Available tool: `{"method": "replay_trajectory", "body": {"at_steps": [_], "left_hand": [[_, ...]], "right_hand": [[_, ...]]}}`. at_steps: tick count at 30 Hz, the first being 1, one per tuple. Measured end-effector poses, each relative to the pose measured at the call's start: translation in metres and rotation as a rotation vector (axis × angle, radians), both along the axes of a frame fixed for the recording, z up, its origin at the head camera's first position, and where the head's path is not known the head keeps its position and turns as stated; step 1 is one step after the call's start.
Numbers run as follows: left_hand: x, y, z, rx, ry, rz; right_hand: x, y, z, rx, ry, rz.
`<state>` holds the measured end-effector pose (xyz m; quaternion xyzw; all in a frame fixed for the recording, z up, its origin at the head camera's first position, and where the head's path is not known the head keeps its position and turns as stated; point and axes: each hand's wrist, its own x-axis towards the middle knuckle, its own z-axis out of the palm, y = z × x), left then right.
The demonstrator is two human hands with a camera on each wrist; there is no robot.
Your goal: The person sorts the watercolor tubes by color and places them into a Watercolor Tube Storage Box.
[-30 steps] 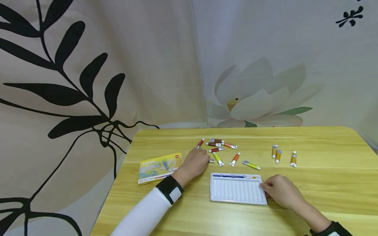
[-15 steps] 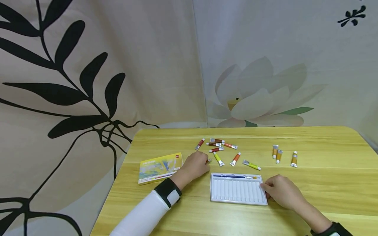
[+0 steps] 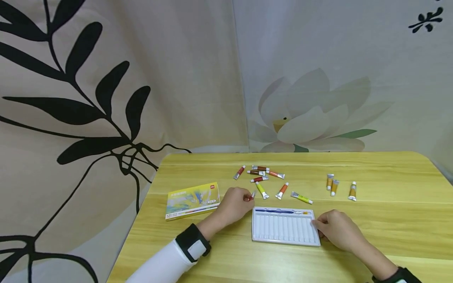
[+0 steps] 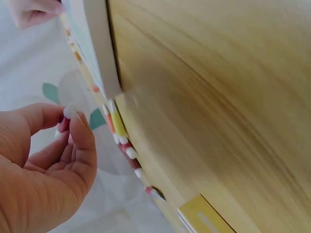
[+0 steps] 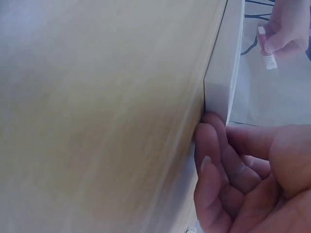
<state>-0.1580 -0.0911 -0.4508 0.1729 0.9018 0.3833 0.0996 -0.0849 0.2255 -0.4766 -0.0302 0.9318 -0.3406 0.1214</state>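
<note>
Thumb and fingers of our left hand (image 3: 235, 203) pinch the red paint tube (image 3: 252, 195), raised near the white tray (image 3: 283, 228); our right hand (image 3: 337, 228) grips the tray's right edge, presumably to steady it.

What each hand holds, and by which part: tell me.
The left hand pinches a red paint tube by its body; the right hand grips the white tray at its right edge.

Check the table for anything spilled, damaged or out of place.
No spill or damage shows. What looks untidy is the loose small tubes, strewn at mixed angles beyond the white tray, while its narrow grooves sit bare; only the brush lies in it, in the slot along its far side.
</note>
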Motion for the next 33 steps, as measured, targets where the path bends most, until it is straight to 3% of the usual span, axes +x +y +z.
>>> {"method": "replay_trajectory", "body": {"at_steps": [7,12,18,33], "left_hand": [[0.019,0.005,0.008,0.049,-0.076,0.036],[0.031,0.010,0.011,0.016,-0.142,0.081],[0.041,0.015,0.008,-0.036,-0.199,0.061],[0.043,0.022,0.002,-0.105,-0.247,0.074]], "right_hand": [[0.000,0.001,0.000,-0.003,-0.001,0.004],[0.000,0.001,0.000,-0.005,-0.015,-0.006],[-0.001,0.001,-0.002,-0.011,-0.019,-0.010],[0.000,0.002,-0.001,-0.013,0.006,0.020]]}}
